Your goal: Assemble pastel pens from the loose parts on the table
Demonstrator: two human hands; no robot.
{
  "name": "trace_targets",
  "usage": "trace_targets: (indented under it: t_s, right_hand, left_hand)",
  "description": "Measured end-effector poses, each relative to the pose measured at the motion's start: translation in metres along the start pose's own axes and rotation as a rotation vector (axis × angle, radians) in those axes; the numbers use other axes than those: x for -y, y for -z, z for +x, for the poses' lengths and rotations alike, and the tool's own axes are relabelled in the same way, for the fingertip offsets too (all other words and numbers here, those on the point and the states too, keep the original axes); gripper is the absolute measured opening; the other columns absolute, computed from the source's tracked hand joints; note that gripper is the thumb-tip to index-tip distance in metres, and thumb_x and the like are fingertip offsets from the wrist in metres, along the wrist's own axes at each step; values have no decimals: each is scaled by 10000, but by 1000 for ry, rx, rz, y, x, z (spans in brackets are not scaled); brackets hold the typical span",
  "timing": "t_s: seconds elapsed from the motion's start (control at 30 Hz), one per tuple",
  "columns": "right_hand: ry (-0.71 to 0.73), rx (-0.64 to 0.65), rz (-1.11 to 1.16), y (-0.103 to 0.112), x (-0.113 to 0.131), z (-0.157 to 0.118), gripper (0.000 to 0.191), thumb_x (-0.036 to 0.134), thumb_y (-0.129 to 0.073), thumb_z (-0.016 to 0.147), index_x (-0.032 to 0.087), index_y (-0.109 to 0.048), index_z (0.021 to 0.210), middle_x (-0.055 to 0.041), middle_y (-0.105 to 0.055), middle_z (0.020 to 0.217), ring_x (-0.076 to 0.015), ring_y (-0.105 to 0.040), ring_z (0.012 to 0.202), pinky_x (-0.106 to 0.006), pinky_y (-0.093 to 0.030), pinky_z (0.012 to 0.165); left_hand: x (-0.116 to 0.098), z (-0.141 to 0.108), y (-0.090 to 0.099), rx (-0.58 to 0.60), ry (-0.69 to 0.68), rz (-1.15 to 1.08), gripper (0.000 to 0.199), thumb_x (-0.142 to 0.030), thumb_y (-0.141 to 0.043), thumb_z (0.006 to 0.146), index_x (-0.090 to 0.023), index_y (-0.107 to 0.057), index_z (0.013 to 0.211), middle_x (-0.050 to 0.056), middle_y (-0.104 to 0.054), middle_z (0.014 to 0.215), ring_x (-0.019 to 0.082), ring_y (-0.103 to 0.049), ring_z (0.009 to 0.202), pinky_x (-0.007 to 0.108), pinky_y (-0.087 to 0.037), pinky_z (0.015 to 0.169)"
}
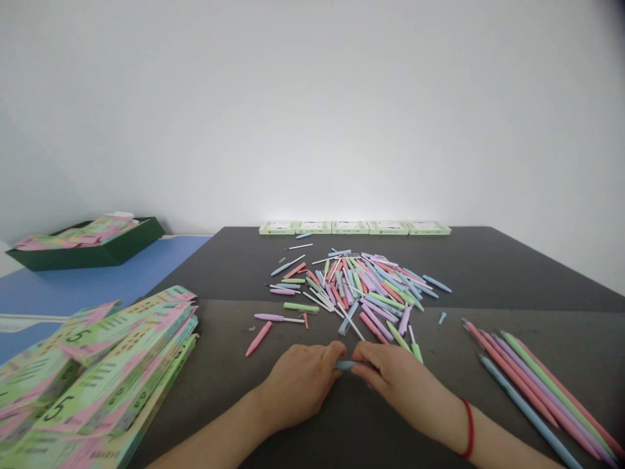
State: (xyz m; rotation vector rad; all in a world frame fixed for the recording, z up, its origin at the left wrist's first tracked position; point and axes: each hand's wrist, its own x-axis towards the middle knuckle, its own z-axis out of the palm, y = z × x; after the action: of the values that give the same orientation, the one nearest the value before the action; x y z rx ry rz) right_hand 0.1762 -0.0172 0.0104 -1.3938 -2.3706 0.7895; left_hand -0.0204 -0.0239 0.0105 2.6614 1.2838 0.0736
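Pen barrel in light blue (345,365) is pinched between the two hands, the left hand (305,378) closed around one end and the right hand (400,381) gripping the other with thumb and finger, over the near part of the dark table (351,433). Just beyond lies a scattered heap of pastel pen parts (374,281); whole pens (551,395) lie rightward, printed packets (110,384) leftward.

Workshop, prob.: loose pen pts. (367,281) on tbl. (493,273)
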Motion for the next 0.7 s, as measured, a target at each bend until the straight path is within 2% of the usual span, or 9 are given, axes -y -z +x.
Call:
trace_targets:
  t_s: [0.13,0.2,0.27,0.33,0.43,0.5,0.57,0.67,0.7]
  right_hand:
    - [-80,152,178,-1,-2,1,317,289,-351,938,190,-546,708,32,-551,549,-104,-494,435,-215,-340,472]
    - [-50,124,184,1,0,1,205,284,-440,900,189,-561,766,25,-583,614,-113,-531,507,-213,-360,506]
    - [-1,41,134,3,2,0,49,241,-555,828,193,-567,823,9,-622,720,-135,-570,649,-218,-381,588]
    - [-3,30,135,3,3,0,34,223,-573,809,193,-556,809,9,-616,721,-137,-567,667,-215,-387,600]
    - [-121,181,295,-1,2,0,233,304,-400,910,191,-540,762,41,-512,535,-107,-485,451,-197,-364,461]
    - [-175,245,361,-3,2,0,345,335,-297,943,187,-549,759,51,-464,478,-102,-435,379,-195,-339,409]
    - [-118,195,286,-2,2,0,327,342,-350,931,187,-565,741,30,-511,520,-114,-484,443,-204,-352,451]
    - [6,38,110,0,1,0,93,283,-568,827,197,-583,796,0,-627,715,-149,-568,653,-228,-368,581]
    - [18,2,75,-1,1,0,68,263,-602,801,200,-584,818,-5,-642,765,-158,-575,699,-234,-367,609]
  left_hand:
    - [0,0,-3,-11,-12,3,276,-239,-437,928,-221,-336,1184,48,-658,963,231,-644,880,324,-479,734]
    - [0,0,-3,-10,-20,1,232,-250,-417,938,-224,-351,1158,43,-656,951,223,-642,864,318,-477,728]
    - [0,1,-2,-7,-21,4,177,-256,-397,945,-226,-372,1118,36,-653,932,217,-641,838,311,-476,714]
    - [0,1,-2,-7,-19,13,166,-254,-390,948,-223,-379,1110,38,-651,932,214,-641,829,308,-475,713]
    - [0,0,-3,-9,-36,16,241,-245,-417,939,-217,-349,1168,52,-648,981,222,-638,881,315,-475,742]
    - [0,0,-3,-2,-51,7,267,-249,-429,937,-214,-338,1185,59,-648,995,224,-636,909,316,-475,758]
    - [-1,0,-3,0,-47,-3,245,-256,-418,942,-214,-346,1173,56,-651,980,221,-638,905,315,-476,760]
    - [0,0,-2,-4,-27,-8,167,-263,-387,953,-219,-378,1114,43,-652,942,217,-644,862,319,-483,738]
    - [0,1,-2,-4,-22,-5,159,-264,-385,953,-218,-383,1105,42,-652,937,217,-645,855,320,-484,731]
